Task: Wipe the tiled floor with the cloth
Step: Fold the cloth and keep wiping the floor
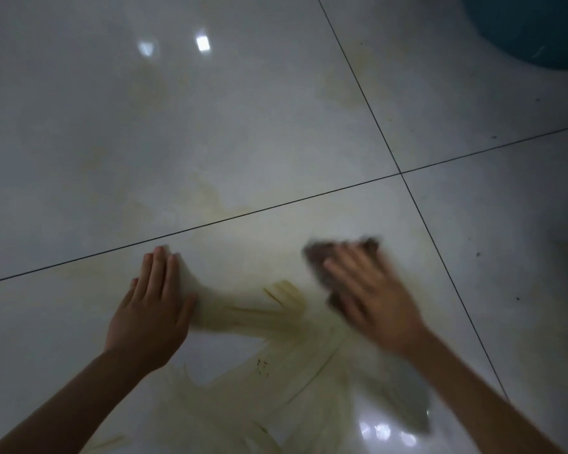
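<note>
Brown cloth (322, 257) lies under the right hand (371, 296), fingers flat, slightly apart; the yellow smear (276, 319) lies leftward, toward the left hand (151, 309), fingers flat, together.

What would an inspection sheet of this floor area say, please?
Surface: glossy tiled floor, dark grout lines, yellowish smears between and near the hands.
Job's things: dark cloth on the floor under the right hand, motion-blurred.
Clutter: dark specks in the smears, more on the right-side tiles.
Grips: left hand flat on the floor, fingers straight; right hand pressing the cloth, fingers spread.
Cables: nothing seen.
Surroundings: blue tub at the top right, cut off by the frame.
</note>
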Tool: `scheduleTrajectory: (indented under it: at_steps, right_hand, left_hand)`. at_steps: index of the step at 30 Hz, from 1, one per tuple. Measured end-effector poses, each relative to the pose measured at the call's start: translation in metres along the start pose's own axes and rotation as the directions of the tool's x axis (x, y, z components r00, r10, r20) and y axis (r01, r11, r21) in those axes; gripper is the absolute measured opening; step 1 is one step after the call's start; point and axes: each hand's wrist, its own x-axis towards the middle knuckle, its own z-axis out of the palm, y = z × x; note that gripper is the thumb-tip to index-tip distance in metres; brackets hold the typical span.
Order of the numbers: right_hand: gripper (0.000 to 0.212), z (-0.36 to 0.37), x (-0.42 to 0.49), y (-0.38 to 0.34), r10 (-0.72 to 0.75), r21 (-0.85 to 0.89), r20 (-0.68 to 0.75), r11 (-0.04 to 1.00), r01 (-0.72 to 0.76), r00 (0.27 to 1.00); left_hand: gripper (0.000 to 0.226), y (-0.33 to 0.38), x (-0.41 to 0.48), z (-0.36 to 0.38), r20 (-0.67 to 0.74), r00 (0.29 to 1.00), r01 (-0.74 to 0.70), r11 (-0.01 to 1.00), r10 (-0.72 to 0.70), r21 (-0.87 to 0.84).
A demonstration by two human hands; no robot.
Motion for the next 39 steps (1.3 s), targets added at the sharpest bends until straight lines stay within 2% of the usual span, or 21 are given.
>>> scheduleTrajectory:
  at_steps: [2, 4, 7, 8, 10, 12, 14, 17, 19, 21, 23, 25, 26, 27, 28, 29, 31, 33, 35, 37, 39]
  right_hand:
    - [0.049, -0.014, 0.009, 0.045, 0.231, 0.005, -0.094, 0.973, -0.231, 0.968]
    - [0.058, -0.022, 0.016, 0.063, 0.467, 0.017, -0.123, 0.883, -0.469, 0.875]
    - [0.067, -0.008, 0.036, 0.023, 0.694, 0.039, -0.206, 0.711, -0.702, 0.69]
    - [0.066, -0.001, 0.043, -0.004, 0.716, 0.064, -0.205, 0.69, -0.721, 0.667]
    - [0.061, 0.018, 0.051, -0.074, 0.614, 0.085, -0.195, 0.787, -0.61, 0.765]
    - [0.054, 0.041, 0.051, -0.148, 0.359, 0.067, -0.214, 0.933, -0.353, 0.909]
    - [0.051, 0.055, 0.048, -0.203, 0.128, 0.105, -0.135, 0.988, -0.114, 0.983]
    - [0.049, 0.054, 0.052, -0.197, -0.197, 0.098, 0.001, 0.976, 0.196, 0.98]
    - [0.047, 0.04, 0.053, -0.151, -0.308, 0.03, 0.008, 0.951, 0.308, 0.951]
    - [0.047, 0.022, 0.044, -0.09, -0.158, 0.026, -0.047, 0.987, 0.159, 0.986]
    - [0.047, 0.004, 0.023, -0.032, 0.119, 0.013, -0.08, 0.993, -0.118, 0.99]
    - [0.057, -0.007, 0.009, -0.012, 0.367, -0.005, -0.126, 0.929, -0.371, 0.922]
    - [0.063, -0.003, 0.013, -0.023, 0.49, -0.01, -0.155, 0.867, -0.498, 0.858]
    - [0.066, 0.003, 0.021, -0.047, 0.573, -0.008, -0.177, 0.812, -0.583, 0.8]
    - [0.067, 0.011, 0.031, -0.079, 0.588, -0.005, -0.191, 0.8, -0.599, 0.786]
    - [0.065, 0.022, 0.038, -0.116, 0.534, -0.001, -0.182, 0.84, -0.543, 0.826]
    - [0.062, 0.046, 0.045, -0.201, 0.292, -0.006, -0.095, 0.956, -0.294, 0.952]
    - [0.059, 0.07, 0.039, -0.277, 0.004, 0.005, -0.026, 1.0, -0.003, 1.0]
    - [0.058, 0.073, 0.036, -0.318, -0.231, 0.002, 0.116, 0.973, 0.233, 0.966]
    - [0.056, 0.066, 0.05, -0.307, -0.45, -0.028, 0.249, 0.882, 0.47, 0.858]
    - [0.053, 0.054, 0.071, -0.26, -0.625, -0.038, 0.263, 0.754, 0.656, 0.735]
  left_hand:
    - [0.076, -0.002, -0.001, 0.001, -0.005, 1.0, -0.003, 1.0, 0.003, -0.003]
    - [0.072, -0.003, 0.001, 0.0, -0.002, 1.0, -0.005, 1.0, 0.005, -0.025]
    - [0.074, -0.004, 0.001, -0.006, 0.036, 0.999, -0.01, 0.991, 0.015, -0.135]
    - [0.073, -0.006, -0.001, -0.008, 0.021, 1.0, -0.018, 0.986, 0.022, -0.168]
    - [0.069, -0.01, -0.008, -0.01, -0.037, 0.999, -0.029, 0.985, 0.023, -0.171]
    - [0.07, -0.015, -0.021, -0.009, -0.098, 0.995, -0.013, 0.99, -0.001, -0.144]
    - [0.074, -0.02, -0.037, -0.002, -0.127, 0.991, 0.023, 0.989, -0.041, -0.143]
    - [0.077, -0.034, -0.06, 0.014, -0.135, 0.988, 0.064, 0.991, -0.08, -0.12]
    - [0.077, -0.046, -0.075, 0.022, -0.141, 0.985, 0.079, 0.99, -0.096, -0.117]
    - [0.075, -0.058, -0.091, 0.026, -0.149, 0.982, 0.096, 0.989, -0.113, -0.115]
    - [0.075, -0.067, -0.107, 0.031, -0.168, 0.979, 0.1, 0.989, -0.117, -0.109]
    - [0.078, -0.074, -0.119, 0.032, -0.17, 0.977, 0.114, 0.989, -0.129, -0.096]
    - [0.08, -0.077, -0.124, 0.034, -0.165, 0.977, 0.12, 0.988, -0.135, -0.094]
    - [0.08, -0.08, -0.129, 0.036, -0.16, 0.977, 0.124, 0.988, -0.138, -0.096]
    - [0.08, -0.082, -0.133, 0.038, -0.159, 0.977, 0.128, 0.987, -0.143, -0.1]
    - [0.078, -0.083, -0.137, 0.04, -0.167, 0.974, 0.134, 0.985, -0.15, -0.105]
    - [0.074, -0.085, -0.142, 0.042, -0.174, 0.969, 0.157, 0.981, -0.176, -0.115]
    - [0.072, -0.087, -0.148, 0.043, -0.167, 0.963, 0.19, 0.973, -0.211, -0.133]
    - [0.071, -0.09, -0.153, 0.043, -0.168, 0.954, 0.222, 0.963, -0.246, -0.152]
    - [0.071, -0.096, -0.157, 0.043, -0.178, 0.943, 0.253, 0.954, -0.281, -0.163]
    - [0.07, -0.106, -0.16, 0.045, -0.191, 0.941, 0.249, 0.952, -0.281, -0.177]
